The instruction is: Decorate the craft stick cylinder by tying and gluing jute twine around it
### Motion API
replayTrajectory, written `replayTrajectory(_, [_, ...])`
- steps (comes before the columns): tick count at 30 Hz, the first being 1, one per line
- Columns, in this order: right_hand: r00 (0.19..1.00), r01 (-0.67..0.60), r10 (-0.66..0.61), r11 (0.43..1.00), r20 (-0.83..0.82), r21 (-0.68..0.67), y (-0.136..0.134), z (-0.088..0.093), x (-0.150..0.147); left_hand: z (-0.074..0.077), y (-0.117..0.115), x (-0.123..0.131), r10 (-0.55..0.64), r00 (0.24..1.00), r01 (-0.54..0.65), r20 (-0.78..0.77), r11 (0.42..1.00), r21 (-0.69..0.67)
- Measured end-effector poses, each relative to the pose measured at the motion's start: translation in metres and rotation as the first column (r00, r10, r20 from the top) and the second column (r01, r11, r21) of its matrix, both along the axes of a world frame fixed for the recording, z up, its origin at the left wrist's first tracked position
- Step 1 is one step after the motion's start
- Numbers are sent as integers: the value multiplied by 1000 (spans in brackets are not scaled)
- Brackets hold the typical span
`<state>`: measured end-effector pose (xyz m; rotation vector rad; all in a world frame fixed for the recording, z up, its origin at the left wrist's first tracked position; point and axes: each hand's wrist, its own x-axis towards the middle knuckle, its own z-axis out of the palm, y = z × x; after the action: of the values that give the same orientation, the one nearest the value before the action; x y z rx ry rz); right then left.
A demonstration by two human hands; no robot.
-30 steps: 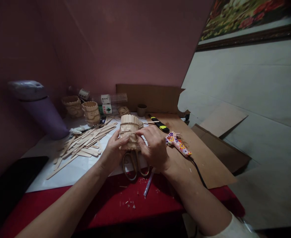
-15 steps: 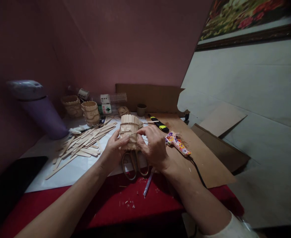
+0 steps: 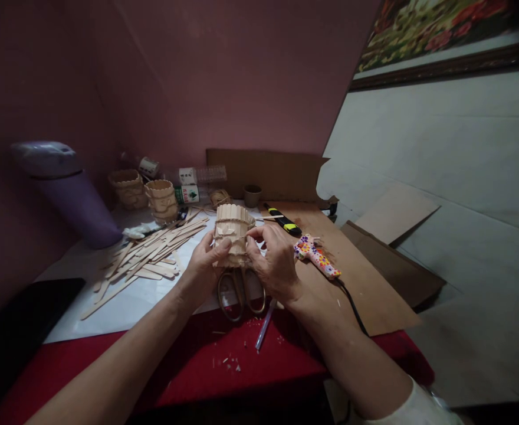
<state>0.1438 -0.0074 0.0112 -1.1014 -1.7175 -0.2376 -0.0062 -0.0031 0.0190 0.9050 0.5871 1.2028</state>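
A small round basket of pale wooden sticks point(image 3: 233, 227) stands upright at the table's middle, bound with thin twine. My left hand point(image 3: 205, 264) grips its left side with the fingers curled round it. My right hand point(image 3: 273, 260) is on its right side, thumb and forefinger pinched on the twine against the sticks. Scissors with gold handles point(image 3: 240, 294) lie just below the basket, partly under my hands.
Loose wooden sticks point(image 3: 148, 254) spread over white paper at the left. Two finished stick baskets point(image 3: 162, 199) stand behind them, beside a purple container point(image 3: 71, 192). A flowered glue gun point(image 3: 316, 255), a yellow-black cutter point(image 3: 283, 221) and a glue stick point(image 3: 263, 330) lie on brown cardboard point(image 3: 365, 295).
My right hand has shifted slightly up the basket's side with the twine. The basket and my left hand have hardly moved.
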Motion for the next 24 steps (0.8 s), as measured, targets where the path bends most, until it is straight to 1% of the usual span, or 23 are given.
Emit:
replayTrajectory(3, [1000,-7,7,1000,7,-9,0,0,0,-1,1,0,1,1000,-1,10,1000,0])
replayTrajectory(9, [998,-24,20,998,-61,-58,-1,-1,-2,-2,0,1,-15,1000,15,8,1000,13])
replayTrajectory(16, [996,-19,10,995,-92,-97,-1,-1,-3,-4,2,2,-16,1000,15,8,1000,27])
replayTrajectory(21, [994,-89,86,995,-65,-47,-2,1,-2,-5,3,-1,31,999,-31,-25,999,8])
replayTrajectory(24, [993,-101,101,995,-66,1,-2,2,-2,-3,3,0,38,999,-38,-37,999,11])
